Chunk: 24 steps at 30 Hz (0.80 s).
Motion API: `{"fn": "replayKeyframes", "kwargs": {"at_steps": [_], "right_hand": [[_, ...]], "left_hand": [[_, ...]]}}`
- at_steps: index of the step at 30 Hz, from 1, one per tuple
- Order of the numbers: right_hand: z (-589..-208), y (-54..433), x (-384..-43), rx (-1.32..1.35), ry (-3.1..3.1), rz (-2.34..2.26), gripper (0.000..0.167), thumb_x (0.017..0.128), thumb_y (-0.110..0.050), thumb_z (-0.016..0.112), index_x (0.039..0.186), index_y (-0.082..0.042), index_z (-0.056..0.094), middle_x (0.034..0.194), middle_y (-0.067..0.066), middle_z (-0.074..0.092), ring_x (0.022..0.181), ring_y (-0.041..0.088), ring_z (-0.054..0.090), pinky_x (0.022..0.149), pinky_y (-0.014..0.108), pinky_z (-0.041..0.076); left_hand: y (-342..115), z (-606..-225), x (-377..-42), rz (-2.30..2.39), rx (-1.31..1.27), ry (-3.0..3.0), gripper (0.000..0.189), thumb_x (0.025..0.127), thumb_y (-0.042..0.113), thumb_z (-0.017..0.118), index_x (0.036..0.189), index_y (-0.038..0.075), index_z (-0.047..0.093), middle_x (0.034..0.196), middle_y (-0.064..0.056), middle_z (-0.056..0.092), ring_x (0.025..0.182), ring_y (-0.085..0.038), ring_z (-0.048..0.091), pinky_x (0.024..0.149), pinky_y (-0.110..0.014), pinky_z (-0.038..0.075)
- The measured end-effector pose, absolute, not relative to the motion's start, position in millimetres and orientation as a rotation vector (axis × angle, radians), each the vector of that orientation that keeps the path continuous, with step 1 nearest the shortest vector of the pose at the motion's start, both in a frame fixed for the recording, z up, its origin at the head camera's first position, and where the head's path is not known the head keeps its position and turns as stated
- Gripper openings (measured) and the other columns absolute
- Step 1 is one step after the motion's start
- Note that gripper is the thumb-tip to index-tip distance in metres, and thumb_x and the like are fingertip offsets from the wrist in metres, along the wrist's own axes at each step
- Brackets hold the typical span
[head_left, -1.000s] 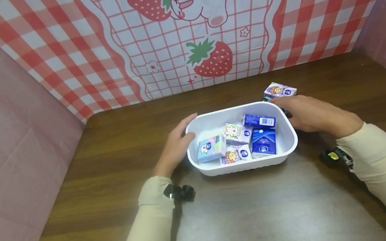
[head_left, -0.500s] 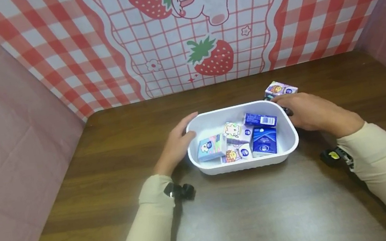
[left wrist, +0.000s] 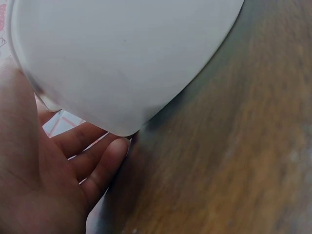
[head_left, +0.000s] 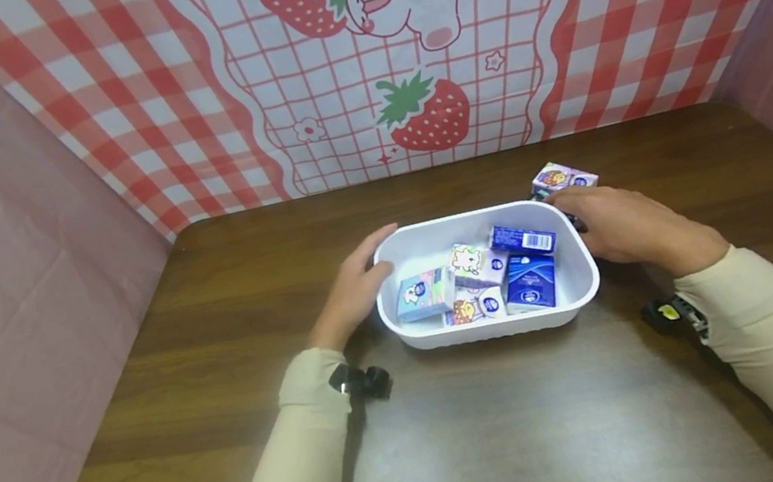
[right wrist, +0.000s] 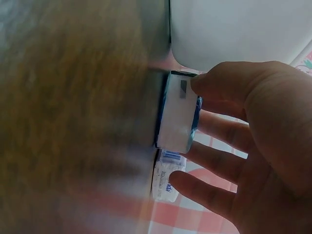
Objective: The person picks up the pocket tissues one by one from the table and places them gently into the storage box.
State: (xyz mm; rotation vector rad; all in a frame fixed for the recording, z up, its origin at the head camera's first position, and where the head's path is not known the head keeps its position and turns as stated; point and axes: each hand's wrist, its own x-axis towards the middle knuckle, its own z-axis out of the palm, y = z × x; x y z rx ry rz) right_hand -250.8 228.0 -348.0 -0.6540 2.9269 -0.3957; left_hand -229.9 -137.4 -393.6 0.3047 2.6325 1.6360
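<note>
A white plastic basket [head_left: 495, 330] stands on the table with several small tissue packs in it, among them a dark blue tissue pack [head_left: 530, 283] and a light blue one [head_left: 421, 294]. My left hand [head_left: 353, 293] holds the basket's left end, thumb over the rim and fingers against the outside wall. Just outside the right end, my right hand [head_left: 627, 224] pinches another tissue pack [right wrist: 178, 114], pale with blue edges, between thumb and fingers. In the head view this pack is mostly hidden. A purple and white tissue pack [head_left: 563, 176] lies just beyond that hand.
The brown wooden table [head_left: 524, 438] carries everything. Behind it hangs a red and white checked cloth [head_left: 329, 73] with strawberries. Pink cloth [head_left: 0, 294] hangs at the left and right sides.
The view has shifted very slightly. Both hands, the basket and the packs keep their places relative to each other.
</note>
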Motion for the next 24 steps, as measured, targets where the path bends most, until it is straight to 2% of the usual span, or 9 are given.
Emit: {"fn": "replayKeyframes", "kwargs": {"at_steps": [11,24], "right_hand": [[-350.6,227.9,-251.4,-0.644,2.932,-0.429,0.068,0.087,-0.042,0.074,0.14,-0.007,0.052,0.142,0.019,0.05,0.132,0.045,0.044,0.103,0.071,0.034],[-351.5,227.1,-252.5,-0.604,2.918,-0.414,0.06,0.089,-0.038,0.073,0.138,-0.009,0.053,0.142,0.019,0.047,0.13,0.048,0.045,0.1,0.072,0.036]], "left_hand": [[-137.0,-394.7,-230.3,1.644,0.31,2.633,0.05,0.098,0.018,0.054,0.145,0.036,0.052,0.149,0.009,0.049,0.138,-0.016,0.042,0.114,-0.051,0.033],[-137.2,-394.1,-231.6,1.654,0.34,2.629,0.051,0.098,0.016,0.054,0.146,0.031,0.052,0.149,0.006,0.049,0.138,-0.017,0.043,0.113,-0.05,0.034]]}}
